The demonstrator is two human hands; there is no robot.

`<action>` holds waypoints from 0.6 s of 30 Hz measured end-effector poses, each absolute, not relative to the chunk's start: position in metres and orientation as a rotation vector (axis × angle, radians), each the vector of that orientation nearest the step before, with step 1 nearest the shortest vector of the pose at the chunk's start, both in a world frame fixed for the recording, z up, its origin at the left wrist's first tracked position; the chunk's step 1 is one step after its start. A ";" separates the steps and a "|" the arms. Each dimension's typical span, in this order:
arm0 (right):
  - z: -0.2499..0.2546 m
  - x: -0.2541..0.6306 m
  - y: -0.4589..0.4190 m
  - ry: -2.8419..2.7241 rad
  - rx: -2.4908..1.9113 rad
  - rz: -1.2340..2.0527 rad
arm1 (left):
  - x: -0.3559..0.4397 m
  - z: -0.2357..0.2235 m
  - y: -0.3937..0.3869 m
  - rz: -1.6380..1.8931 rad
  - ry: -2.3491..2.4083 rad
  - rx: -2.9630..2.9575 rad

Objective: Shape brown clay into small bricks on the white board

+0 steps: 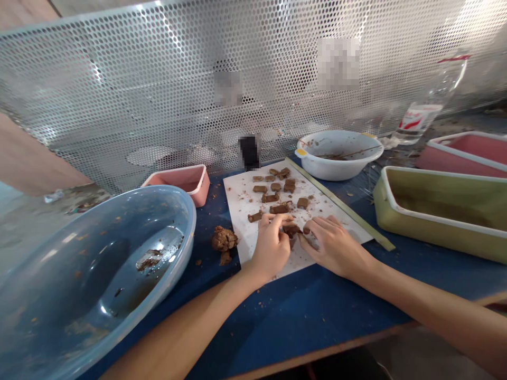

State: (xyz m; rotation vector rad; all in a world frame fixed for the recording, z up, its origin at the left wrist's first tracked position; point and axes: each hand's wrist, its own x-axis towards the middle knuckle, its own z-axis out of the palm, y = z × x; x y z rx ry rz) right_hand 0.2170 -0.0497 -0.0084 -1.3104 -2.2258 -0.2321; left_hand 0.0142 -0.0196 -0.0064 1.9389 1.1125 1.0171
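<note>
Clay piece [292, 230]: dark brown, on near half of white sheet [234, 192], btwn both hands; fingers cover most of it, so shape unclear. L hand [274, 238]: forearm cut off at bottom edge, back of hand up, fingers bent fwd, a bit apart, thumb tucked in by clay's L side. R hand [330, 244]: forearm cut off at R edge, palm down, fingers curled & close together, thumb/index tips at clay's R end. Can't tell if either actually pinches it.

Blue tub [59, 269] near L, cut off by frame. Clay lump [224, 239] just L of sheet on blue tabletop [317, 316]. Clay blocks [270, 198] in rough rows beyond hands; nearest partly behind L fingers. Green strip [344, 207] along sheet's R edge. Green trough [435, 221] cut off R. Pink box [202, 186] partly behind tub. Farther: white basin [336, 170], bottle [420, 121], perforated screen [138, 79]; stuff behind screen too blurry to ID.
</note>
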 end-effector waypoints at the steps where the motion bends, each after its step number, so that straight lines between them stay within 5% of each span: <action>1: -0.008 0.217 -0.050 -2.229 -1.306 -0.224 | 0.014 -0.006 -0.020 1.022 1.101 1.937; 18: -0.005 0.217 -0.052 -2.231 -1.288 -0.213 | 0.015 -0.006 -0.022 1.062 1.074 1.944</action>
